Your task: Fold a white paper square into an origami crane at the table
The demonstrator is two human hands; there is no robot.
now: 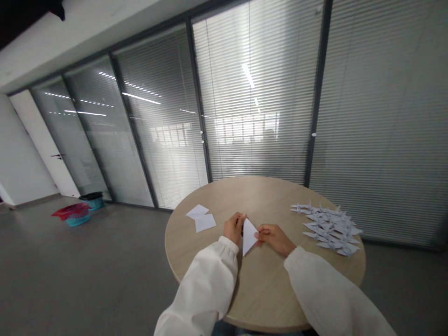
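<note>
Between my two hands is a white sheet of paper (249, 237) folded into a triangle, held just over the middle of the round table. My left hand (234, 227) grips it along its left side near the top corner, fingers closed. At the right corner, my right hand (275, 238) pinches the paper between thumb and fingers. Loose white paper squares (205, 221) lie on the table to the left of my left hand. Over on the right sits a cluster of several folded white paper cranes (329, 228), apart from my right hand.
The round wooden table (259, 196) stands by a glass partition with blinds (259, 93). On the floor at far left are two blue bins, one with a red liner (72, 212) and one with a black liner (92, 199), near a white door (45, 144).
</note>
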